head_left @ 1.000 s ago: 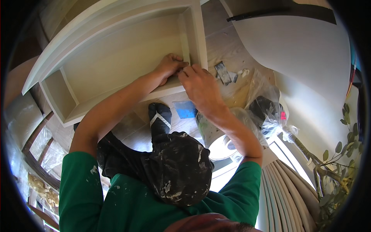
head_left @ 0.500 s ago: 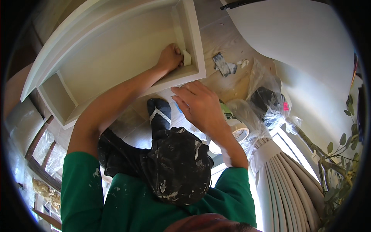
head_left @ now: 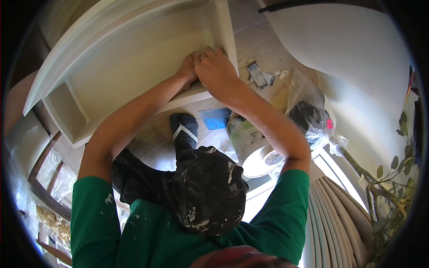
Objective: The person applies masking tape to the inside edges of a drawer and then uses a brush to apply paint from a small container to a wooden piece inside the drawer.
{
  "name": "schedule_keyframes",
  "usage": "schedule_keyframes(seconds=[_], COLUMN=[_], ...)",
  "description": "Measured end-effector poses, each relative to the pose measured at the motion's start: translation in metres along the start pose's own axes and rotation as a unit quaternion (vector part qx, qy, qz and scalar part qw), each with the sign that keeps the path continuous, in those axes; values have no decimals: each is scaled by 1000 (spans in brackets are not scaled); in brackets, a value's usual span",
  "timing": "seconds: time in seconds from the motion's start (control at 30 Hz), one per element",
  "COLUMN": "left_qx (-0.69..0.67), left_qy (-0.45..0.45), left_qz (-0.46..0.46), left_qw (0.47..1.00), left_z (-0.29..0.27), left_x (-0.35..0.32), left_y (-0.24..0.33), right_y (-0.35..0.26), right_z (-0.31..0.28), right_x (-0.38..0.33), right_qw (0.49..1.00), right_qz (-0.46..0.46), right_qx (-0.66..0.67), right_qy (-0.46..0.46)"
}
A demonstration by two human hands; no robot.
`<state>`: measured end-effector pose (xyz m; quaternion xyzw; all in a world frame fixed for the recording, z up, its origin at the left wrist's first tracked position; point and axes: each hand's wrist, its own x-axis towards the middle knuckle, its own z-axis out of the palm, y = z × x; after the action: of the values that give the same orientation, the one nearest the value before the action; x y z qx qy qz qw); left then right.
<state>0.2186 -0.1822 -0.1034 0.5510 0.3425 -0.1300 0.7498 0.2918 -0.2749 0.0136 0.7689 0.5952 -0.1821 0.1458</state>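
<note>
Both hands meet inside a cream, curved-edged box frame [head_left: 147, 40], at its right-hand corner. My left hand [head_left: 187, 73] is closed low against the inner wall; its fingertips are partly hidden behind my right hand. My right hand [head_left: 216, 73] lies over the near rim with its fingers bent down beside the left one, pinched together. What either holds is covered by the fingers. The pale strip seen in this corner a moment ago is hidden now.
Right of my knee stands a green-and-white bucket [head_left: 243, 138] with a roll of tape [head_left: 273, 157] on top. A blue sheet [head_left: 216, 119] lies near my shoe [head_left: 184, 129]. Grey sanding pieces [head_left: 257, 75], clear plastic [head_left: 306, 111], a curtain [head_left: 337, 219] and a plant [head_left: 393, 178] are at right.
My right hand has moved up and forward from above the bucket to join the left in the corner. The left has shifted slightly left; the blue sheet and bucket are now uncovered.
</note>
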Motion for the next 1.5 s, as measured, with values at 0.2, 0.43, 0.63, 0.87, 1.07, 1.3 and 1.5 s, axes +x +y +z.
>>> schedule_keyframes(seconds=[0.2,0.43,0.63,0.87,1.07,1.3,1.5], left_qx=[48,28,205,258,269,272,345], left_qy=[-33,12,60,68,58,78,33], left_qz=[-78,-84,24,12,16,68,256], left_qw=[995,996,977,964,961,957,902], left_z=[-9,1,10,15,12,4,-16], left_x=[-4,-6,11,11,10,8,-7], left_y=[7,10,-4,2,2,-7,-10], right_y=[1,-6,-2,5,-6,-1,4], right_z=[-5,-18,-14,-26,-30,-24,-23], right_x=[10,-29,-44,-42,-30,-23,-30], right_qw=[993,997,993,996,999,996,999], right_qz=[-18,13,69,87,17,-45,-29], right_qx=[-44,-35,40,25,-41,-80,-45], right_qy=[-105,60,89,10,-24,-8,4])
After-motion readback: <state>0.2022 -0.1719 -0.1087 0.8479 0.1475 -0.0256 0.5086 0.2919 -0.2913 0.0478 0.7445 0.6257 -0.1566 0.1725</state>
